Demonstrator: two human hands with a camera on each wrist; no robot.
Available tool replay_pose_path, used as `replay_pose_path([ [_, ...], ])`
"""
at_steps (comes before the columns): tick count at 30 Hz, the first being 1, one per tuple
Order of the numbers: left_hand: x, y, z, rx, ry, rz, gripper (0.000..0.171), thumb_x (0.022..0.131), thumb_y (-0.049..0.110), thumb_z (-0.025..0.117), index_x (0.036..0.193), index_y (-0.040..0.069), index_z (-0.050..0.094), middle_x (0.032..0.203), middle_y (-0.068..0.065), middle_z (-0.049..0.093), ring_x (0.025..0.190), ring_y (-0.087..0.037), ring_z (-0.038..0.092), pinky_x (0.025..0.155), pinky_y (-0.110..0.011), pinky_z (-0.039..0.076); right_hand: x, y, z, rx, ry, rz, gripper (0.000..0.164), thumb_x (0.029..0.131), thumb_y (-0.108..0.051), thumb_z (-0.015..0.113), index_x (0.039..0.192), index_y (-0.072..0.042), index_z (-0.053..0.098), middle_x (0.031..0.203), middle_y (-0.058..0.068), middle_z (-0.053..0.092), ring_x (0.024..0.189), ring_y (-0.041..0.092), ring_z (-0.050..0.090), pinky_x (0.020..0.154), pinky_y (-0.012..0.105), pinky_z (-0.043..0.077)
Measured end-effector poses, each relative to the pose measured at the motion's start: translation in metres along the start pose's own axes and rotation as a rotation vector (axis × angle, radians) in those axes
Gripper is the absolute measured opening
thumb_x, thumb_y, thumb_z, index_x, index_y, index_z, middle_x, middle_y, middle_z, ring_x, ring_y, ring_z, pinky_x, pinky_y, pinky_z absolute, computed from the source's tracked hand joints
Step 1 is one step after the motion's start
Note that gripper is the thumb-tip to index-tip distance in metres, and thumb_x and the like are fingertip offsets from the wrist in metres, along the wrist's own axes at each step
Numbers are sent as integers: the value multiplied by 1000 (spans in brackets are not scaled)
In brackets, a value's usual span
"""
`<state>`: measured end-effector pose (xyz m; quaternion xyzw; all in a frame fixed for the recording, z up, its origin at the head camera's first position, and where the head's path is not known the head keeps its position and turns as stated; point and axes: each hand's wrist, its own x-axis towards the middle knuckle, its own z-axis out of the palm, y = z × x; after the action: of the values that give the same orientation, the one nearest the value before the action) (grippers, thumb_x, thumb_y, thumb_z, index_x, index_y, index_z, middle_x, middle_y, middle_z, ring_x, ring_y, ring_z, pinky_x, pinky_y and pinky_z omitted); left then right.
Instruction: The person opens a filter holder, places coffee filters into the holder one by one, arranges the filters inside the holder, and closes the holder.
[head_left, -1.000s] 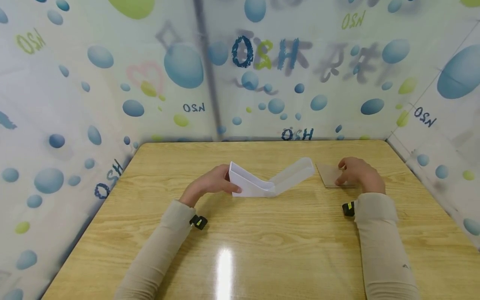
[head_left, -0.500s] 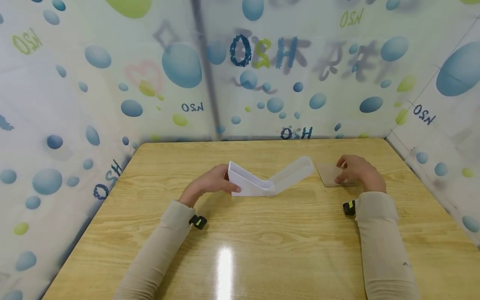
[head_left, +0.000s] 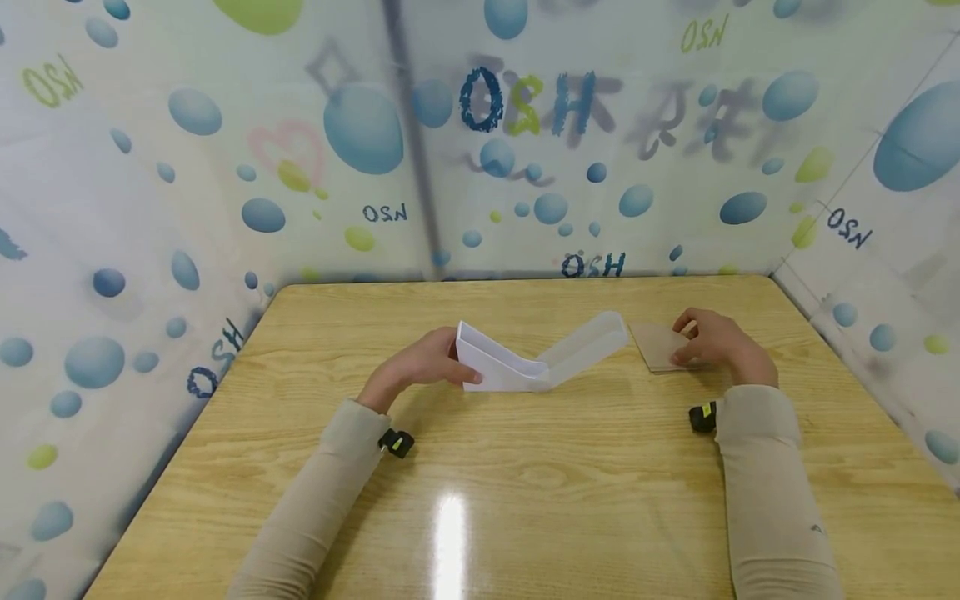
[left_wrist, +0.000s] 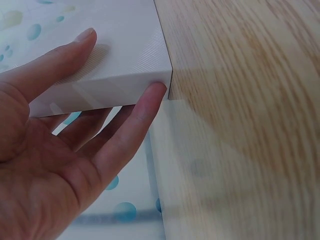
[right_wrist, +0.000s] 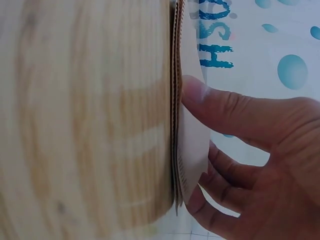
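In the head view, my left hand (head_left: 426, 358) grips the left end of a white box (head_left: 495, 362), its thumb on the front side. From the box's right end a translucent lid (head_left: 588, 350) slants up and away, swung open. The left wrist view has the thumb on the broad white face and the fingers around the end of the box (left_wrist: 120, 82). To the right, my right hand (head_left: 723, 342) pinches the top of a small stack of flat brown cardboard sheets (head_left: 656, 354). In the right wrist view, the thumb and curled fingers hold opposite edges of the bowed top sheet (right_wrist: 192, 135).
A wood-grain table (head_left: 525, 483) carries everything, with a bright glare streak near its front. Behind and at both sides stands a pale patterned curtain (head_left: 480, 167) with blue and green spots. Each wrist wears a small black device (head_left: 396, 443).
The right hand has shifted slightly right, and the top sheet under its fingers looks a little raised. The left hand and the white box hold still.
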<state>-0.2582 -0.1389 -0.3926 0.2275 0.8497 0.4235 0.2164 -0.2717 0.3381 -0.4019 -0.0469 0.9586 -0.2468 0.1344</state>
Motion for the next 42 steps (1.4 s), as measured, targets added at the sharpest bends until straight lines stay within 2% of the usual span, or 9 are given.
replay_pose_path([
  [11,-1,0,0,1,-13,18,42,90,12,79,128,3,63,116,-16,72,90,-19,67,78,-42,60,-1,0,1,19,7,15,53,89,-20,80,129,2,54,126,36,59,111,47,57,92,55,49],
  [18,-1,0,0,-9,-14,19,42,91,11,79,128,2,62,117,-16,72,90,-19,66,78,-43,60,-3,-3,1,3,8,30,60,89,-23,80,133,5,51,130,38,56,113,48,57,93,57,48],
  [27,1,-1,-1,-15,-17,17,42,90,10,79,129,3,62,117,-16,72,90,-19,67,76,-41,60,-3,1,1,18,7,5,57,90,-24,78,131,5,53,127,35,56,108,44,56,91,53,48],
  [31,2,-1,-1,-15,-22,24,42,91,11,78,128,3,62,117,-15,72,90,-19,67,76,-40,60,-3,3,1,32,10,-9,48,95,-18,71,131,7,53,128,36,54,109,45,55,91,53,48],
  [37,1,-1,-1,-12,-22,22,44,91,11,78,130,3,61,120,-16,71,93,-20,66,78,-42,60,-3,9,2,60,11,-29,38,103,-10,52,134,11,53,141,41,46,124,52,48,104,64,41],
  [42,0,-1,-1,-17,-21,19,44,91,11,78,131,3,61,121,-16,71,93,-20,66,78,-42,60,-2,13,3,107,0,-35,39,105,-9,49,137,12,50,145,41,42,124,51,48,104,62,41],
])
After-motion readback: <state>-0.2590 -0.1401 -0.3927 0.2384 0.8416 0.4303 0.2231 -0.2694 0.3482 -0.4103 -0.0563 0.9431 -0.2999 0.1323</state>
